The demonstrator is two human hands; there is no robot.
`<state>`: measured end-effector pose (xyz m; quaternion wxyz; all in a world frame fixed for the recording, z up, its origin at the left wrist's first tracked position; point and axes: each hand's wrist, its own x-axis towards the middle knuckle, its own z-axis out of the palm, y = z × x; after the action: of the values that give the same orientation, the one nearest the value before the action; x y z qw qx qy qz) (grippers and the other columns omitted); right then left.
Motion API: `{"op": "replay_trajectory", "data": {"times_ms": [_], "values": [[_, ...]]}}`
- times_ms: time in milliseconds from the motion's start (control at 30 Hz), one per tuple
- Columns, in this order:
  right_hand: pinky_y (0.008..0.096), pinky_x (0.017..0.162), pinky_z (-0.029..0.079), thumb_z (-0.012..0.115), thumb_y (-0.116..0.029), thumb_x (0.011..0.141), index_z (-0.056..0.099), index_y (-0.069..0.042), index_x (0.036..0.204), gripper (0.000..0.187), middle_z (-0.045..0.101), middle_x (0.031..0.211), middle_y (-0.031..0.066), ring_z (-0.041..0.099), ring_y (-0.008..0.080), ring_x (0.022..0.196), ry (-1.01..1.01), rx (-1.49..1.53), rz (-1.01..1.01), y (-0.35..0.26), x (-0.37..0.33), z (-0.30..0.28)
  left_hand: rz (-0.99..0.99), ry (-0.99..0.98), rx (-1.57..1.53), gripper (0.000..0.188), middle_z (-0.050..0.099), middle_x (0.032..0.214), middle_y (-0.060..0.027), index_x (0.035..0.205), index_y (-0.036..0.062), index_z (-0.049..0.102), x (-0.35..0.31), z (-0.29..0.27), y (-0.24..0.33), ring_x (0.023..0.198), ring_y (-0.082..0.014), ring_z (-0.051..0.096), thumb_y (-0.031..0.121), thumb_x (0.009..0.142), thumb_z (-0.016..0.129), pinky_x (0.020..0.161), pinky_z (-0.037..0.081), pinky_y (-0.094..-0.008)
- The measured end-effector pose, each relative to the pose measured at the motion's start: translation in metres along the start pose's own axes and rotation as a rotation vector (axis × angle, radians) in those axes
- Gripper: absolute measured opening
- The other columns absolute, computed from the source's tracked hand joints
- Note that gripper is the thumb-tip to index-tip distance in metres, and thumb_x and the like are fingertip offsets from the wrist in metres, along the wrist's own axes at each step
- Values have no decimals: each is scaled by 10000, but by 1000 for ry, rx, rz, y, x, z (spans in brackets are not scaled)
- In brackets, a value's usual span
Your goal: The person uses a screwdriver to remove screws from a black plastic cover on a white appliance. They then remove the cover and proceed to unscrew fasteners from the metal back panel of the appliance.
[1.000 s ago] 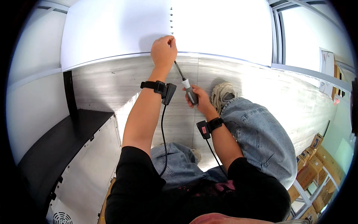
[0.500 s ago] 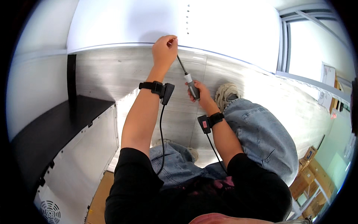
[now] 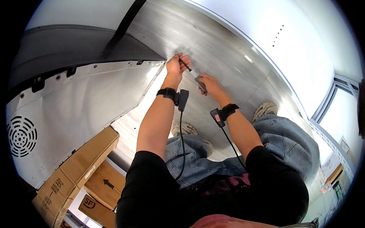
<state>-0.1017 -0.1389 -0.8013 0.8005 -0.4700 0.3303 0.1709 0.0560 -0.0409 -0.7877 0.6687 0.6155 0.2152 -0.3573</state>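
One screwdriver [image 3: 200,83], right hand [image 3: 213,87] fingers clamped on it, swung away from white panel [image 3: 291,62], dark dots [image 3: 277,37] now unattended; left hand [image 3: 174,69] fingers part-spread at shaft [image 3: 186,67], pinch unclear.

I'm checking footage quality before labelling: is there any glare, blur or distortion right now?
In the head view, the white panel looks washed out and its edge bows; in the head view, pale glare marks the grey floor; in that same view, the right hand and screwdriver seem slightly soft, perhaps from motion; black vignetting darkens that view's corners.
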Motion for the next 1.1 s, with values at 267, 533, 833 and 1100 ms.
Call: {"op": "replay_trajectory", "data": {"times_ms": [267, 533, 833, 1100], "values": [[269, 555, 460, 565, -228, 883, 486, -52, 1202, 372, 572, 878, 66, 590, 147, 680, -64, 167, 54, 20, 2, 28, 6, 123, -138, 224, 577, 1088, -116, 1126, 53, 452, -2, -40, 1, 958, -312, 594, 185, 992, 329, 821, 508, -422], [272, 544, 487, 542, -277, 916, 511, -8, 1190, 385, 565, 938, 80, 598, 138, 654, -36, 181, 6, 34, 7, 26, 11, 155, -148, 175, 585, 1077, -41, 1096, 106, 491, 11, -47, -7, 947, -286, 601, 172, 988, 370, 835, 508, -435], [249, 460, 413, 487, -304, 938, 545, -31, 1100, 322, 595, 815, 67, 513, 114, 537, -43, 295, 75, 31, 7, 24, 31, 174, -151, 155, 605, 1018, -26, 1057, 104, 510, 15, -46, -10, 881, -239, 609, 163, 980, 390, 809, 517, -426], [253, 386, 323, 426, -304, 967, 549, -27, 1011, 306, 601, 779, 93, 443, 107, 467, -106, 394, 128, 32, 11, 20, 44, 217, -86, 145, 609, 1011, -29, 1058, 84, 509, 11, -44, -9, 888, -230, 620, 159, 973, 418, 788, 529, -412]]}}
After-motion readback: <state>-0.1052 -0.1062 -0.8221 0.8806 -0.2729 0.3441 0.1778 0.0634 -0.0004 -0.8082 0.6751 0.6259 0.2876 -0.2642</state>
